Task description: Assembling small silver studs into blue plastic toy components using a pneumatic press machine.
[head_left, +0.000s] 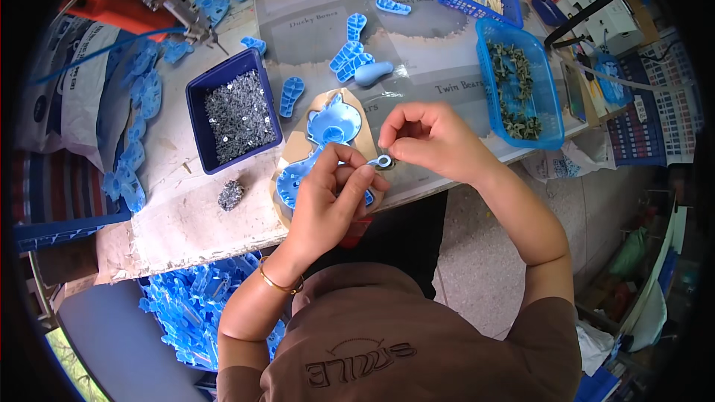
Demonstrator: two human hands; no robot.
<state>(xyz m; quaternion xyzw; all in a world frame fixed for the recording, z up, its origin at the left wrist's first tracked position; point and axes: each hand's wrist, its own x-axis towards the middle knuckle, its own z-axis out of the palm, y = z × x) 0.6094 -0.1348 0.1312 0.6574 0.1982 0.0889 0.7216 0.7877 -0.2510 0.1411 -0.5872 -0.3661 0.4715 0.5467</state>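
In front of me a blue plastic toy shell half point(333, 120), animal-shaped with a round head, lies hollow side up in a tan fixture point(356, 104). Over its lower right side, my left hand point(331, 190) is closed in a pinch on a small pale blue piece with a ring-shaped end point(383, 161). The ring sticks out to the right past the fingertips. Just beside the ring, my right hand point(432, 141) has thumb and forefinger pressed together. Whatever lies between them is too small to make out. The left hand hides part of the shell.
A dark blue bin of small metal parts point(238, 119) stands left, with a metallic clump point(231, 195) below it. Blue limb pieces point(350, 59) lie beyond the fixture. A light blue basket point(551, 115) holds greenish parts. A powered tool point(179, 15) hangs upper left.
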